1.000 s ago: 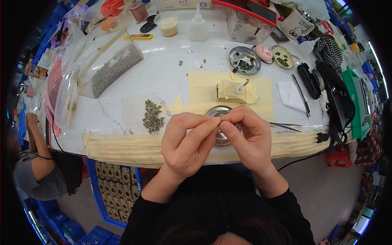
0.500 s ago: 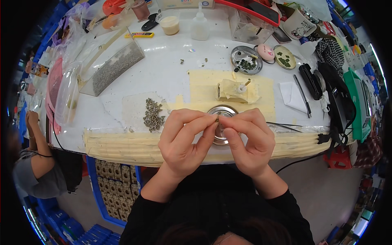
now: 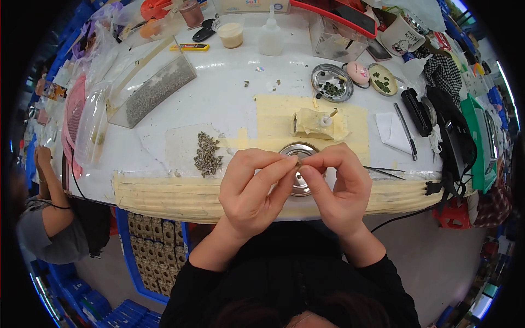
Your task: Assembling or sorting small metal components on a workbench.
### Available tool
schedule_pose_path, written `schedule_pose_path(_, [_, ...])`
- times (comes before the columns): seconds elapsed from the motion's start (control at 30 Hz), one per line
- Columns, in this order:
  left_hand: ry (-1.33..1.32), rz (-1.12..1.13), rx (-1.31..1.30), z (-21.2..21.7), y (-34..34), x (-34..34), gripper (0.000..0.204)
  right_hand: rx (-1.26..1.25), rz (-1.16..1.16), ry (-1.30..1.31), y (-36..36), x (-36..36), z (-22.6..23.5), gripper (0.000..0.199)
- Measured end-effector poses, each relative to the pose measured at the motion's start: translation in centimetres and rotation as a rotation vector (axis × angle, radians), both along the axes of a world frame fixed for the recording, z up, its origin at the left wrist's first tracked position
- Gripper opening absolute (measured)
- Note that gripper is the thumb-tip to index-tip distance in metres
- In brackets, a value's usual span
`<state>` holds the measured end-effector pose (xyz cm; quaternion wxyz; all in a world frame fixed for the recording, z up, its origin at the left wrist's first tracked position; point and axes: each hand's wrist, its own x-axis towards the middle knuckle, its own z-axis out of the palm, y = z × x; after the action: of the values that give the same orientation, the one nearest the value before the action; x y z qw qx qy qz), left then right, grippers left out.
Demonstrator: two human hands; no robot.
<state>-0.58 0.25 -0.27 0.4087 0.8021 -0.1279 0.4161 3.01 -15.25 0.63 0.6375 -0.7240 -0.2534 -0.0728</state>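
My left hand (image 3: 254, 188) and my right hand (image 3: 342, 188) meet fingertip to fingertip above a round silver metal dish (image 3: 300, 189). Pinched between both hands is a tiny brownish piece (image 3: 298, 163), too small to name and partly covered by the fingers. Part of the dish's shiny rim and inside shows behind the fingertips. To the left, a pile of small grey-green pieces (image 3: 208, 156) lies on a thin clear sheet (image 3: 178, 145). Beyond the dish sits a block wrapped in cream tape (image 3: 311, 123), with a short stick poking up from it.
A clear slanted box of grey granules (image 3: 158, 90) lies at the far left. At the back stand a white squeeze bottle (image 3: 270, 38) and a cup (image 3: 230, 35). Tweezers (image 3: 385, 172), a black pen (image 3: 404, 131) and a dish of dark green bits (image 3: 332, 85) are at right. Another person's arm (image 3: 54, 202) shows at left.
Both hands have shifted slightly to the right, fingertips still together. The small piece shows more between them. The table scene has moved a little in the picture.
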Motion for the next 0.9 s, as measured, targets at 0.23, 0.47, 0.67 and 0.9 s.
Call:
schedule_pose_path(0.23, [0.053,-0.005,-0.097,-0.02,0.10,-0.12,0.025,-0.210,-0.122,-0.468,0.50,-0.06,0.42,0.031])
schedule_pose_path(0.47, [-0.015,-0.038,-0.027,0.08,0.32,-0.02,0.027,0.063,0.086,0.144,0.33,-0.21,-0.18,0.018])
schedule_pose_path(0.67, [-0.039,-0.003,0.018,-0.07,0.02,0.18,0.030,-0.128,-0.093,-0.234,0.14,0.02,-0.13,0.019])
schedule_pose_path(0.9, [0.019,-0.020,-0.060,-0.08,0.22,-0.01,0.027,-0.257,-0.134,-0.518,0.50,-0.21,0.53,0.032])
